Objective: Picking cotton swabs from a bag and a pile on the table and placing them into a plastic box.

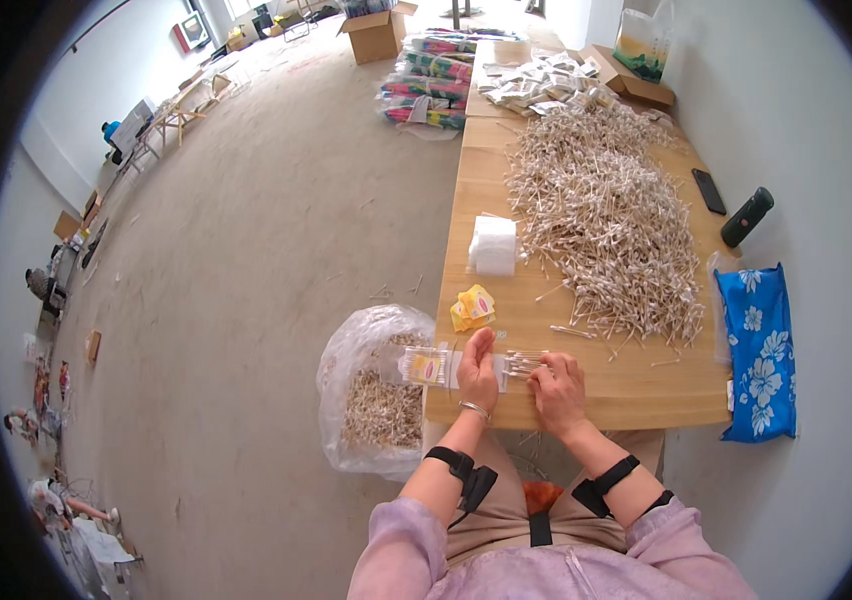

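My left hand [478, 372] lies across a small clear plastic bag [498, 374] near the table's front left corner, fingers curled over it. The part of the bag left of this hand holds white-tipped cotton swabs and a yellow card [427, 369]. Just to the right, my right hand [558, 392] pinches a small bundle of cotton swabs [523, 364], tips toward the bag. Its fingertips partly hide the bundle. Beyond my left hand lie several loose yellow cards [473, 307], and behind them a stack of clear bags [494, 246].
A big heap of loose swabs [611, 215] covers the wooden table [471, 190]. Filled packets [546, 80] lie at its far end. On the right are a phone [708, 191], a dark bottle [747, 217] and a blue flowered pouch [757, 355]. A plastic sack of swabs [341, 350] stands left.
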The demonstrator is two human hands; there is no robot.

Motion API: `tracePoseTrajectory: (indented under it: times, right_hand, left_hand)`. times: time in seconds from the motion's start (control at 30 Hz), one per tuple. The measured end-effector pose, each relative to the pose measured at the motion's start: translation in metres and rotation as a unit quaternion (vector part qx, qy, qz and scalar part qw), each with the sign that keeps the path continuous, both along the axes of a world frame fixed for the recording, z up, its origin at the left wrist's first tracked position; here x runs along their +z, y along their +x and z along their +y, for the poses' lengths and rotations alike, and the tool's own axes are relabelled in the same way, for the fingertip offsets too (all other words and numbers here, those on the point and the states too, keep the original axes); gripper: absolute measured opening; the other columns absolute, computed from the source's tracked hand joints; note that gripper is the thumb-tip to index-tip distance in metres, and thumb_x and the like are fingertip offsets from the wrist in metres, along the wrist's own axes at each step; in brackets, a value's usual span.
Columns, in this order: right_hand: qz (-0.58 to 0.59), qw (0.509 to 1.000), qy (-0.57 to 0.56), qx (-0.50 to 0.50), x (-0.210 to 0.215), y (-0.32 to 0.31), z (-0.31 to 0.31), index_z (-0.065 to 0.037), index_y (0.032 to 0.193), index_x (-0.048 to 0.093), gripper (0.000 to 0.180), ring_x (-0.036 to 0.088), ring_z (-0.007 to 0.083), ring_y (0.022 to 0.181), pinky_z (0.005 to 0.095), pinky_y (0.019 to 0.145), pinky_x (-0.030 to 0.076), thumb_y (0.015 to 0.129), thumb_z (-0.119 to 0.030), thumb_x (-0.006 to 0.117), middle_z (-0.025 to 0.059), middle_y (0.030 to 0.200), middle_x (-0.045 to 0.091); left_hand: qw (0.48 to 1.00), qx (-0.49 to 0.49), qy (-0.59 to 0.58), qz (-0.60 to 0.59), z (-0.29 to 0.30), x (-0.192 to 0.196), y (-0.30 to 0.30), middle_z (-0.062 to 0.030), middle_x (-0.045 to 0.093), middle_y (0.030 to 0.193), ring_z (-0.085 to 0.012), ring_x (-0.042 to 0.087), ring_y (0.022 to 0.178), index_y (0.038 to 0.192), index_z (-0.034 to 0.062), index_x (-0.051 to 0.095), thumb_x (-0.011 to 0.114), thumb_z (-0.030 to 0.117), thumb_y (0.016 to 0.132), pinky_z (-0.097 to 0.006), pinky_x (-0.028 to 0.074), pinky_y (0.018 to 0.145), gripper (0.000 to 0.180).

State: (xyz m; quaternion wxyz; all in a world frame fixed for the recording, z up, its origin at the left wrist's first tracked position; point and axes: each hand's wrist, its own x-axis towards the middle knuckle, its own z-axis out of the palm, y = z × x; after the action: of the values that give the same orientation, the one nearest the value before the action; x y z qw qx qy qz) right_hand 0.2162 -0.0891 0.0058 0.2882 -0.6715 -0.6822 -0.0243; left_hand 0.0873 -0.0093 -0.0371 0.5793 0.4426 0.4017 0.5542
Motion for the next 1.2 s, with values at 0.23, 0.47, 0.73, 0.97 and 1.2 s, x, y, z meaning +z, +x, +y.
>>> tracePoseTrajectory:
  times: [0.23,0.47,0.73,0.97,1.2]
  right_hand:
    - [-0.044,0.999,0.002,0.026,0.0,0.0,-0.002,-0.007,0.081,0.062,0.011,0.047,0.0273,0.111,0.0402,0.09,0.038,0.073,-0.012,0.067,0.0071,0.109,0.054]
    - [-0.047,0.999,0.003,0.008,-0.003,0.003,-0.002,-0.007,0.082,0.062,0.011,0.047,0.0276,0.112,0.0409,0.09,0.039,0.074,-0.014,0.065,0.0078,0.109,0.054]
    - [-0.055,0.998,0.001,0.021,0.001,0.002,0.002,-0.009,0.082,0.061,0.011,0.05,0.0252,0.102,0.0394,0.084,0.04,0.073,-0.014,0.067,0.0052,0.1,0.055]
    - [-0.072,0.997,0.018,0.015,0.005,0.006,0.0,-0.011,0.084,0.059,0.014,0.051,0.0244,0.095,0.0387,0.079,0.041,0.074,-0.015,0.068,0.0032,0.092,0.055]
    - [-0.072,0.997,0.006,0.035,0.0,0.015,0.0,-0.011,0.081,0.058,0.006,0.052,0.0238,0.09,0.038,0.079,0.041,0.078,-0.013,0.063,0.0048,0.086,0.055]
  left_hand:
    - [1.0,0.006,-0.016,-0.02,0.0,-0.003,-0.002,-0.0136,0.054,0.126,-0.022,0.052,0.12,0.128,-0.0041,0.047,0.037,-0.01,0.087,-0.034,0.038,0.107,0.042]
    - [1.0,0.001,-0.022,-0.02,-0.001,-0.001,0.003,-0.0141,0.052,0.128,-0.0215,0.052,0.12,0.128,-0.0043,0.046,0.038,-0.009,0.087,-0.034,0.038,0.107,0.042]
    - [0.995,-0.048,-0.009,0.092,-0.014,0.005,-0.015,-0.0134,0.053,0.127,-0.0208,0.051,0.121,0.129,-0.0032,0.046,0.038,-0.011,0.086,-0.033,0.037,0.107,0.044]
    - [0.998,-0.025,-0.02,0.047,-0.025,0.009,-0.015,-0.0126,0.054,0.126,-0.0199,0.052,0.12,0.129,-0.0027,0.047,0.039,-0.011,0.086,-0.032,0.037,0.106,0.044]
    - [0.997,-0.023,-0.029,0.066,-0.027,0.009,-0.017,-0.0123,0.055,0.125,-0.0199,0.052,0.119,0.128,-0.0024,0.048,0.041,-0.01,0.085,-0.032,0.037,0.106,0.044]
